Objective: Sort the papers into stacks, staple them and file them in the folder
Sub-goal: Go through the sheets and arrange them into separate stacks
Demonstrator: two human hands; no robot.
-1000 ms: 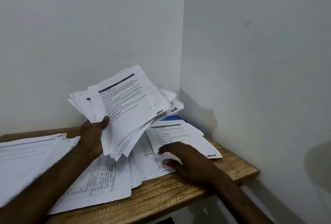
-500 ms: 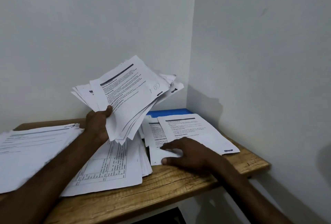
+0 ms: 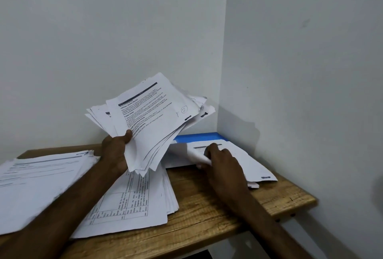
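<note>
Two hands: the left hand (image 3: 116, 151) grips a fanned sheaf of printed papers (image 3: 153, 118) raised above the desk (image 3: 207, 213); the right hand (image 3: 221, 159) presses, fingers bent, on a small pile (image 3: 244, 161) overlapping one blue folder (image 3: 199, 136). Two further stacks lie flat: one at left (image 3: 41, 182), one with tables (image 3: 134, 200) in the middle. The wooden desk fills a white-walled corner.

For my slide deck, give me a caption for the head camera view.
Left hand holds a fanned sheaf of papers while right hand presses sheets beside a blue folder.
</note>
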